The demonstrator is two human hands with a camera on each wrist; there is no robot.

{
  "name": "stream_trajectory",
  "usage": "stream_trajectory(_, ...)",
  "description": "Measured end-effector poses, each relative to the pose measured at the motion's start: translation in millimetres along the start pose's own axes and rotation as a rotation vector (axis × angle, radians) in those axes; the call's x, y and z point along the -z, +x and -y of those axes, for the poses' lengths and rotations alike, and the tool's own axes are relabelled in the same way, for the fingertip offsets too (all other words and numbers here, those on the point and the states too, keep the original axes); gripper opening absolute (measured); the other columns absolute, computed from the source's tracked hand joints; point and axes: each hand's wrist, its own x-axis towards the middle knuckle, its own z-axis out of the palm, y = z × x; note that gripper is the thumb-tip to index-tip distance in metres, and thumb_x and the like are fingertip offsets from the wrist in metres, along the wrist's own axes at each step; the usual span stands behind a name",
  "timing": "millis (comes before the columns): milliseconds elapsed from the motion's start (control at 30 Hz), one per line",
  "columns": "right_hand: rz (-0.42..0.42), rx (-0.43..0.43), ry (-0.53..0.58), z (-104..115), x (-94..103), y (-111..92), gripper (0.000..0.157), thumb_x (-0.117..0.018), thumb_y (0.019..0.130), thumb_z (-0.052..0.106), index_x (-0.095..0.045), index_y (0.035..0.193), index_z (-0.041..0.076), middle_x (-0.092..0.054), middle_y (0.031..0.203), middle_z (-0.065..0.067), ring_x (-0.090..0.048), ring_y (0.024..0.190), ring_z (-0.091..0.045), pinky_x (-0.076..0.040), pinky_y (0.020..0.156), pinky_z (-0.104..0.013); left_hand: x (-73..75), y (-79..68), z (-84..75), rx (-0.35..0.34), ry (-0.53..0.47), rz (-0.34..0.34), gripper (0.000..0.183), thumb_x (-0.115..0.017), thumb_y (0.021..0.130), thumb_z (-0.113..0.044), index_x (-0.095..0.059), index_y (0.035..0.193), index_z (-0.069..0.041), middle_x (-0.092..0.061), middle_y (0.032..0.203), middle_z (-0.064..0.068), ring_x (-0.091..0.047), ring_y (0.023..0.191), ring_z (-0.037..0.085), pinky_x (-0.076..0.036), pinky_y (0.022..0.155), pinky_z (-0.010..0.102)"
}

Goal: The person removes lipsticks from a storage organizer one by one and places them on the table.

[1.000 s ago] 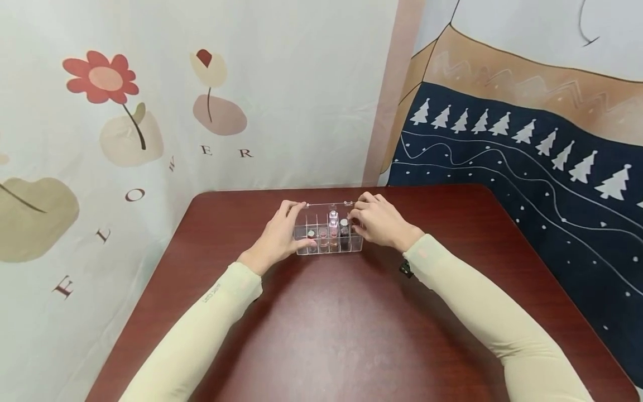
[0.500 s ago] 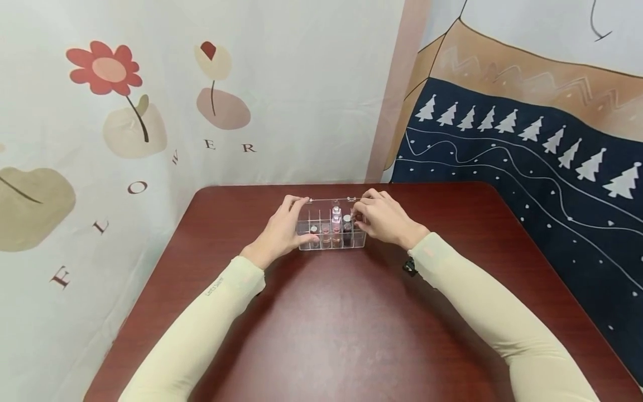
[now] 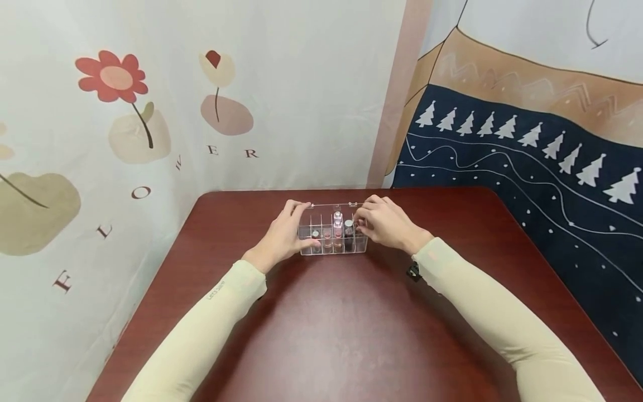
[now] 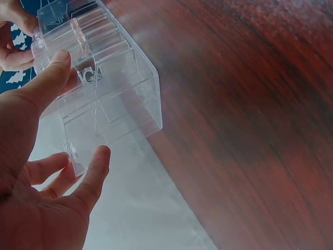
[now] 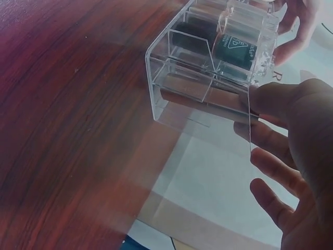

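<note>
The clear divided box (image 3: 323, 219) stands at the centre of the head view, small bottles (image 3: 349, 240) inside. The left hand (image 3: 282, 234) grips its left end; the right hand (image 3: 385, 223) pinches a tube (image 5: 203, 96). The reddish table (image 3: 321, 324) lies below.

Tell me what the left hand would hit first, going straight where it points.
Most likely the clear box: the left hand holds one end of it, so the box sits right in line, though depth is hard to judge.
</note>
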Motion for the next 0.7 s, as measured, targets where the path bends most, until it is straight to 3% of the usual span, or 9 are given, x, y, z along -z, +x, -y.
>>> stream_trajectory(233, -0.017, 0.012, 0.028, -0.4, 1.4, -2.2, 0.015, -0.091, 0.102, 0.018, -0.088, 0.116, 0.014, -0.087, 0.116, -0.006, -0.075, 0.116, -0.03, -0.062, 0.102, -0.05, 1.2, -1.3, -1.3, -0.007, 0.008, -0.006, 0.11, -0.106, 0.087, -0.039, -0.046, 0.174, -0.006, -0.048, 0.166, 0.021, -0.072, 0.124, 0.042, -0.06, 0.117, 0.058)
stream_trajectory(433, -0.052, 0.033, 0.072, 0.1, 3.2, -3.0, 0.017, -0.089, 0.103, 0.015, -0.087, 0.119, 0.01, -0.084, 0.111, -0.008, -0.075, 0.095, -0.026, -0.066, 0.092, -0.047, 1.5, -2.6, -1.5, -0.009, 0.014, -0.001, 0.11, -0.106, 0.087, -0.038, -0.046, 0.173, -0.004, -0.049, 0.165, 0.021, -0.072, 0.12, 0.04, -0.062, 0.114, 0.057)
stream_trajectory(700, -0.106, -0.029, 0.201, 3.4, 15.4, -3.0, 0.021, -0.086, 0.105, 0.013, -0.085, 0.125, 0.006, -0.082, 0.117, -0.01, -0.076, 0.089, -0.024, -0.066, 0.082, -0.04, 0.8, -0.8, 2.8, -0.011, -0.009, -0.006, 0.108, -0.105, 0.089, -0.04, -0.047, 0.174, -0.007, -0.049, 0.165, 0.02, -0.072, 0.126, 0.043, -0.061, 0.116, 0.06)
